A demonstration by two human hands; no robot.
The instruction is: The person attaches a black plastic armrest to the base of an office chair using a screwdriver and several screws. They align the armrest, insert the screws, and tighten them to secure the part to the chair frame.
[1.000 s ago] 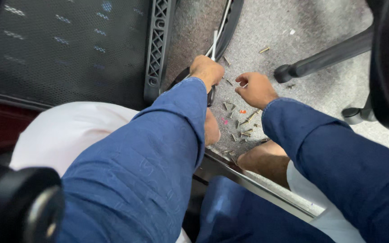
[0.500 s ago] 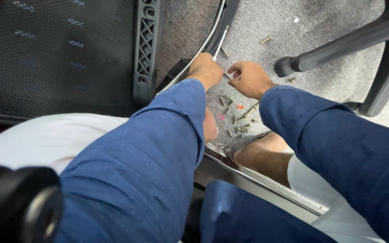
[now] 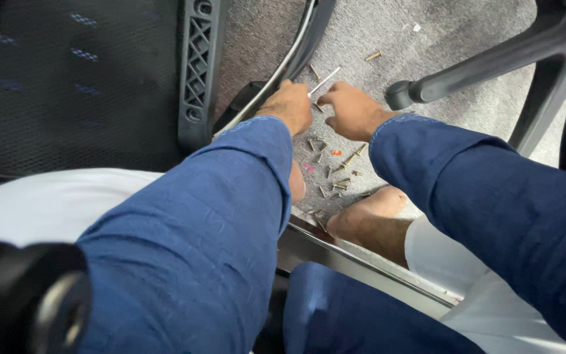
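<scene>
My left hand (image 3: 289, 105) reaches down to the grey carpet beside a curved black chair part (image 3: 304, 40). Its fingers are closed on the lower end of a thin silver rod (image 3: 325, 80) that slants up to the right. My right hand (image 3: 353, 110) is just to the right, its bent fingertips almost touching the left hand at the rod's lower end. Whether it also grips something is hidden. Several small screws and bolts (image 3: 337, 165) lie scattered on the carpet just below both hands. Both arms wear blue sleeves.
A black mesh chair back (image 3: 67, 85) with a ribbed plastic frame (image 3: 198, 72) lies at the left. A black chair base leg (image 3: 486, 59) crosses the upper right. My bare foot (image 3: 368, 219) rests by a metal bar (image 3: 361, 259) and a blue cushion (image 3: 361, 314).
My two hands have come together until their fingertips nearly meet. The silver rod now slants up between them.
</scene>
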